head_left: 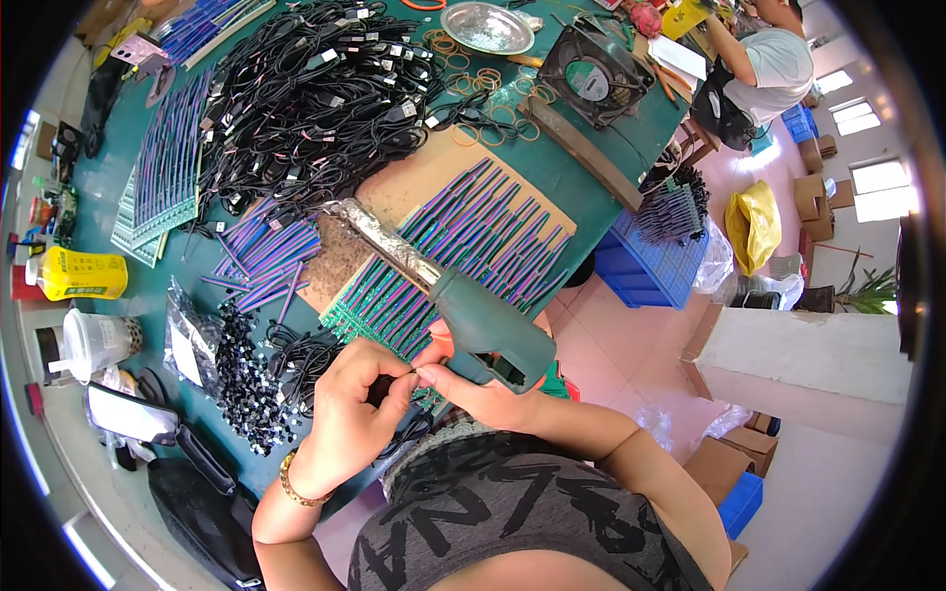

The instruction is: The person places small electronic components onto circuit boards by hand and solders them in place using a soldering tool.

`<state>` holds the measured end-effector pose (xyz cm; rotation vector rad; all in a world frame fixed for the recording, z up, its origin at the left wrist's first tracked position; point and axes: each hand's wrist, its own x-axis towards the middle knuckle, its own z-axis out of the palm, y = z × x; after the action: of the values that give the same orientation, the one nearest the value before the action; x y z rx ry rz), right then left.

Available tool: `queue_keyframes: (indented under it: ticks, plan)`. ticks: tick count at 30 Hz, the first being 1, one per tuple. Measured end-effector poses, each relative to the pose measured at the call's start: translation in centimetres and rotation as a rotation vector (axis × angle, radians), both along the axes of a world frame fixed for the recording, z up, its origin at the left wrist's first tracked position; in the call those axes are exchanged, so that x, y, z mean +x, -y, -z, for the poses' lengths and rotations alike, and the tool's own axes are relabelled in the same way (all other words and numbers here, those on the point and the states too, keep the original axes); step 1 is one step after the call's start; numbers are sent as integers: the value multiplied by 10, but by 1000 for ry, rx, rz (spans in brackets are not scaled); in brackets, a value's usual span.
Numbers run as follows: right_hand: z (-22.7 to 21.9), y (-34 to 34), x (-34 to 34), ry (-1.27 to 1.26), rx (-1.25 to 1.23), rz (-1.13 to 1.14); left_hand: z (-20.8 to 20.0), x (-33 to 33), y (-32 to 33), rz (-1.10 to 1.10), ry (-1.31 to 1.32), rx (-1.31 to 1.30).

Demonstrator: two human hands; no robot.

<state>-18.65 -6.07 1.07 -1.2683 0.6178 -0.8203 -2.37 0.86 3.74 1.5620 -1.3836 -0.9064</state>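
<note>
My left hand (355, 399), with a gold bracelet at the wrist, is closed in a pinch near the bench's front edge. Its fingertips meet those of my right hand (485, 402), also pinched; whatever lies between them is too small to make out. A dark green heat gun (498, 330) with a foil-wrapped nozzle (384, 241) sits above my right hand and hides part of its fingers. Beyond the hands, a row of green circuit boards with purple strips (463, 236) lies on a brown board (394, 185). Black cable (409, 433) shows just below the hands.
Black cables (315, 94) are heaped at the back. Loose purple strips (261, 251) and small black parts (251, 384) lie left. A fan (596, 74), metal bar (581, 153) and metal dish (488, 27) stand farther off. A blue crate (645, 258) is right; another person (769, 74) sits beyond.
</note>
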Motion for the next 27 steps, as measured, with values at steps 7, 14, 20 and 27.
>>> queue_keyframes:
  ticks: [7, 14, 20, 27]
  plan:
    - [6, 6, -7, -150, -76, -84, -2, 4, 2, 71, 89, -57]
    - [18, 14, -9, -311, -751, -117, -14, 16, 2, 208, 390, -80]
    - [17, 11, -18, -457, -574, -3, 2, 40, 9, -154, 599, -100]
    - [8, 1, -23, 65, 189, -201, 24, 59, 16, -392, 454, 65]
